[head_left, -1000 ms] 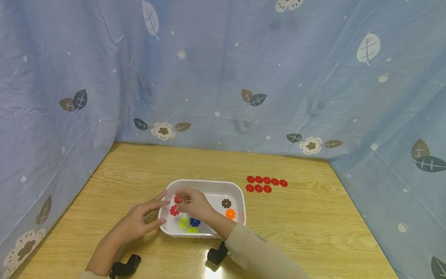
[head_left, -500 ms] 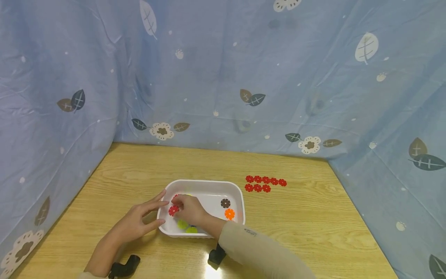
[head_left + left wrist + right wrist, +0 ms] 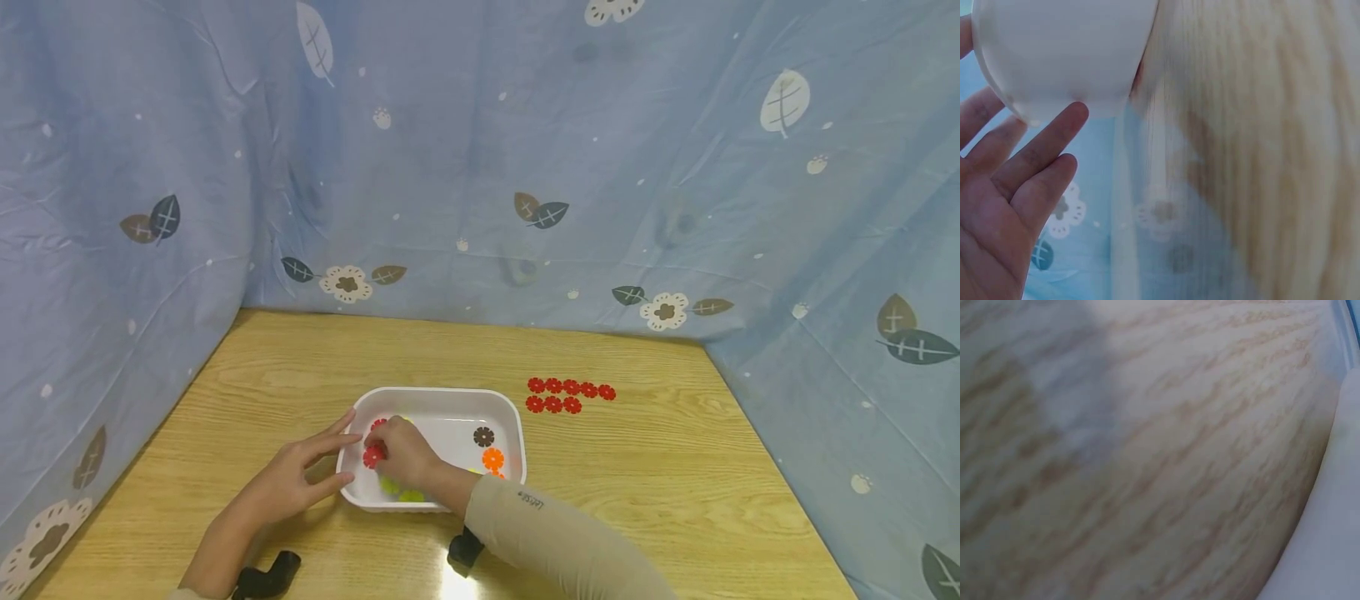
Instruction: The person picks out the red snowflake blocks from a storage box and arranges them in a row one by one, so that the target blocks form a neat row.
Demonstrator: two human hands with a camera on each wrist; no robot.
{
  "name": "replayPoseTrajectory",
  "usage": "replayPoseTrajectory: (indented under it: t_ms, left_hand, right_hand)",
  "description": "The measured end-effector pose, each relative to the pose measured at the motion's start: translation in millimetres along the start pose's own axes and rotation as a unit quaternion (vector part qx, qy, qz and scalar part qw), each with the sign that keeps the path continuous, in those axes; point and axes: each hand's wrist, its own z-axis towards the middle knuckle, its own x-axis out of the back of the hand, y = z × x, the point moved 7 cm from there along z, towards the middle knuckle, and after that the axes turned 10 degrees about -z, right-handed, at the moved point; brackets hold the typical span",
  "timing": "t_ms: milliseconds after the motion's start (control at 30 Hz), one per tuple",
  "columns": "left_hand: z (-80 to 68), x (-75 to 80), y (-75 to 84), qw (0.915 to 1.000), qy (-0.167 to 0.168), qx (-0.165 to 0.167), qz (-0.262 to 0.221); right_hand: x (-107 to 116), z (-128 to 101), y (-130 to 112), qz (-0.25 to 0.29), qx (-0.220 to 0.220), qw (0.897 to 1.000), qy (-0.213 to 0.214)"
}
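- while the head view has both hands at the white tray [image 3: 517, 433], the right hand [image 3: 405, 457] reaches inside it with fingers curled on a red flower-shaped piece [image 3: 372, 457] at the tray's left end; whether the pinch is firm i cannot tell. the left hand [image 3: 292, 483] lies with straight, relaxed fingers against the tray's outer left wall, holding nothing. a brown piece [image 3: 483, 436] and an orange piece [image 3: 492, 458] lie at the tray's right end, and a group of red pieces [image 3: 570, 396] sits on the wooden table [image 3: 637, 500] beyond the tray.
- risk, as i judge it: a shallow pinch could let the thin piece slip back among the yellow-green pieces [image 3: 397, 490]; a light tray could skid if the bracing hand slackens.
- left wrist view alone shows the fingertips [image 3: 1072, 115] touching the tray's rounded corner [image 3: 1060, 56]; no pieces are visible.
- right wrist view shows only blurred table grain [image 3: 1147, 456] and a pale edge, no fingers.
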Motion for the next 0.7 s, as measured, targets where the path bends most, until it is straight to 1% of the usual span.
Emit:
replayPoseTrajectory:
  t_ms: [167,267,367,467,567,700]
  left_hand:
    - [-0.9,-0.5,-1.9,0.9996,-0.005,0.029,-0.007]
    - [-1.2,-0.9,-2.4,0.9991,-0.010,0.040,-0.011]
    - [-0.6,-1.1,-1.6,0.9993,-0.012,0.033,-0.012]
    - [-0.4,-0.6,-1.6,0.9995,-0.010,0.027,-0.012]
    - [-0.5,0.2,-1.8,0.9998,-0.004,0.020,-0.007]
    - [-0.7,0.0,-2.7,0.9998,0.000,0.017,-0.013]
  right_hand:
    - [-1,-3,-3,0.004,0.002,1.000,-0.025]
    - [-1,-4,-4,-0.002,0.010,0.999,-0.030]
    - [0,-3,-4,-0.007,0.017,1.000,-0.022]
    - [2,-2,-1,0.000,0.014,1.000,-0.010]
    - [3,-3,3,0.032,-0.005,0.999,-0.011]
    - [4,-5,9,0.095,-0.033,0.995,-0.023]
